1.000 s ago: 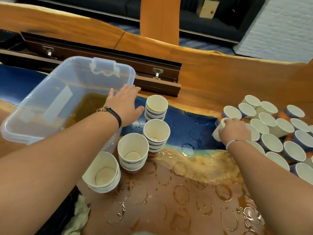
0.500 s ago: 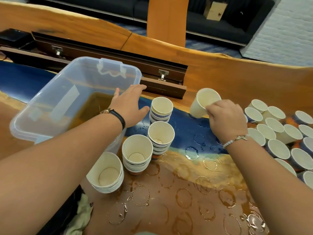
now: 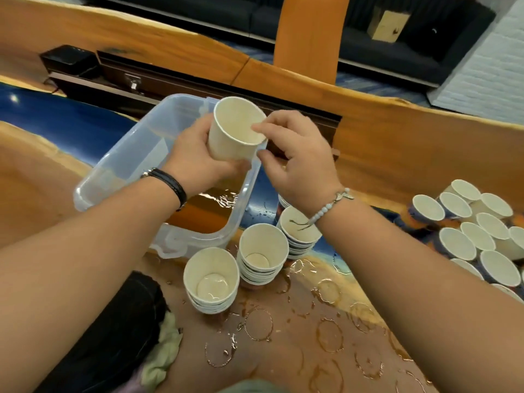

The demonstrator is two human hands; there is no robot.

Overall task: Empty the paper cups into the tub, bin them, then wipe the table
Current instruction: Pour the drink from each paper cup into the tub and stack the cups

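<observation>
Head view: at the near edge of the table (image 3: 283,350) a green cloth (image 3: 161,355) lies ready, presumably for the wiping, and just beyond it nested stacks of cups (image 3: 211,279) stand beside the tub (image 3: 141,148), likely gathered for binning. Above the tub's right rim, where drips would fall into the brown liquid (image 3: 198,214), the left hand (image 3: 195,160) wraps the paper cup (image 3: 235,129) by its wall while the right hand (image 3: 300,160) pinches its rim between thumb and forefinger. More cups (image 3: 467,236) crowd the right edge, apparently awaiting their turn.
</observation>
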